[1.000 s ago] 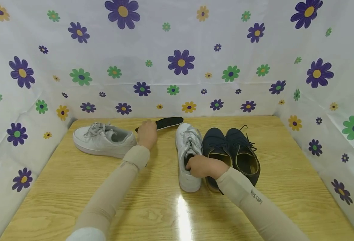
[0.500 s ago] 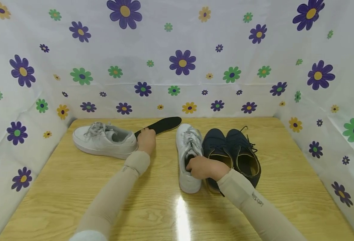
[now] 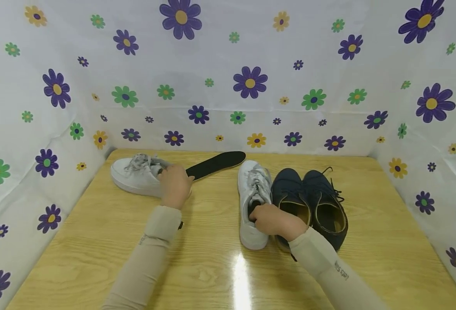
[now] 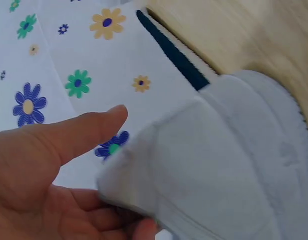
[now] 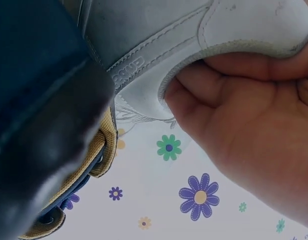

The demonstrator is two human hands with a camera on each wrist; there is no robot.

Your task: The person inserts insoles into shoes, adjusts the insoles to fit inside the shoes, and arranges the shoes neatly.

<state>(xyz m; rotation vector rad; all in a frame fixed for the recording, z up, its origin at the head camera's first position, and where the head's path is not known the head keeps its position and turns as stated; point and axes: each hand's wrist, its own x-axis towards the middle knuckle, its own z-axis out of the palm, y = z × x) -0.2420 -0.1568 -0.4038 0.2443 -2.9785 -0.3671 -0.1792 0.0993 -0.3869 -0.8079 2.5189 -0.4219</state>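
A white lace-up sneaker (image 3: 128, 176) lies at the back left with its heel to the right. My left hand (image 3: 176, 186) is over its heel, fingers at the collar of the opening. In the left wrist view the thumb (image 4: 96, 131) stands straight, apart from the sneaker's heel (image 4: 204, 170). A black insole (image 3: 217, 165) lies on the table just beyond that hand. The second white sneaker (image 3: 252, 239) points away from me. My right hand (image 3: 276, 220) holds it at the collar, fingers curled into the opening and their tips hidden inside.
Two dark navy lace-up shoes (image 3: 314, 183) stand side by side, right of the second sneaker and close against it. All rest on a wooden table (image 3: 204, 267). White flower-printed cloth (image 3: 212, 56) encloses the back and sides.
My left hand let go of the insole, now lying flat, and moved left onto the first sneaker's heel. My right hand stays in the second sneaker. The head view shifted slightly left.
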